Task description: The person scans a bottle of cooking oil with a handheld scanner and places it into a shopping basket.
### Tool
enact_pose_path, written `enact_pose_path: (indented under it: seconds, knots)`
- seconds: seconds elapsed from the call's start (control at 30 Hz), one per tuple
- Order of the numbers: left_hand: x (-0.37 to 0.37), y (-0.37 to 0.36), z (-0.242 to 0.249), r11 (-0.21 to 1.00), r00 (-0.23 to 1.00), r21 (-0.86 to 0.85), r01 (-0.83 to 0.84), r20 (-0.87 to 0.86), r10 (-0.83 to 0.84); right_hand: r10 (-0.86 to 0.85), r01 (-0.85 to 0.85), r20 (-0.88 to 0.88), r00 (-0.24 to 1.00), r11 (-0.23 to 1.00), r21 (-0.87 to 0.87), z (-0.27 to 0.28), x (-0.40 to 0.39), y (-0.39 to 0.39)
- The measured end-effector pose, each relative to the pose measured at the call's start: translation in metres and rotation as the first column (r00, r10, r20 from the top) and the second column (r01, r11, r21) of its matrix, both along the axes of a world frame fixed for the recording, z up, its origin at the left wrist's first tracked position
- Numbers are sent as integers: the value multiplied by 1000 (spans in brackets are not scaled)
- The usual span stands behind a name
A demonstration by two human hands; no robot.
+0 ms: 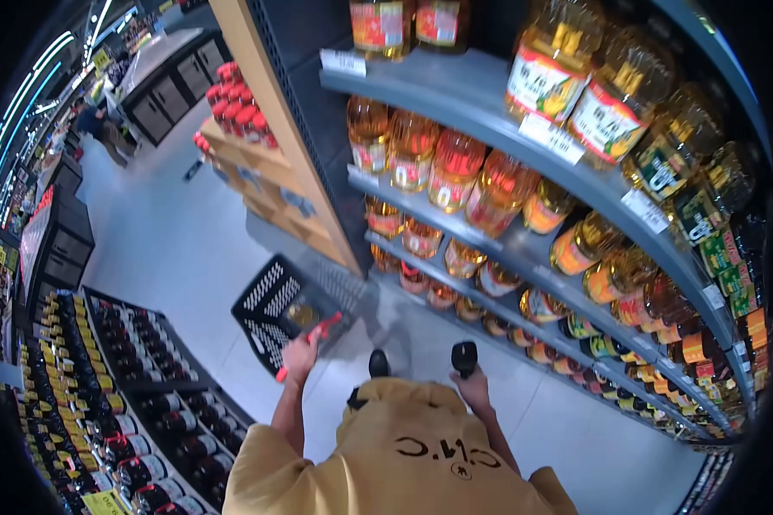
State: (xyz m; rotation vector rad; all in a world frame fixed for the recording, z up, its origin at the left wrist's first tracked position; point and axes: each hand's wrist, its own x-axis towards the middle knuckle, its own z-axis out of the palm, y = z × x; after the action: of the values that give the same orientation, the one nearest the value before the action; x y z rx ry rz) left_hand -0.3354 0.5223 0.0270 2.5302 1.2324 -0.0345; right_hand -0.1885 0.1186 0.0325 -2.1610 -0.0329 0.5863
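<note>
My left hand (299,357) is closed around the red handle (325,328) of a black shopping basket (264,296), which is tilted. Inside the basket lies a clear bottle (301,314) with yellowish contents. On the right, my right hand (472,390) is closed at the lower end of a dark object (464,357); its fingers are partly hidden, and what the object is cannot be made out. A black shoe (378,364) shows on the floor between my hands.
Curved shelves (481,94) of oil bottles fill the right side. A wooden rack (275,184) with red-lidded jars stands ahead. Dark bottles (142,472) line the lower left shelving. Another person (103,133) stands far off at the upper left, beside counters.
</note>
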Motion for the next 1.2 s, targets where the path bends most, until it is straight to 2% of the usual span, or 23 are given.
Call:
enact_pose_path:
  seconds: [0.03,0.17,0.33,0.6,0.8,0.9,1.2]
  knots:
    - [1,-2,1,1000,1000,-2,-15,-6,15,4,-4,-27,1000,1000,-17,18,2,6]
    - [2,0,-2,1000,998,-9,-28,-56,28,-5,-1,-106,994,998,-58,33,2,19]
    - [1,0,-2,999,998,18,-27,-61,28,31,-46,-116,993,991,-127,19,0,21]
    - [-1,3,-13,998,999,57,-3,46,0,36,-60,-139,990,983,-171,16,-2,34]
    - [-1,5,-10,1000,1000,14,-18,24,18,104,-131,-124,987,962,-240,14,-3,44]
    - [-2,7,-13,1000,1000,-5,-10,22,11,66,-99,-158,985,973,-211,18,-4,54]
    - [-3,7,-8,999,997,-36,-5,79,7,81,-102,-120,990,978,-181,13,-5,65]
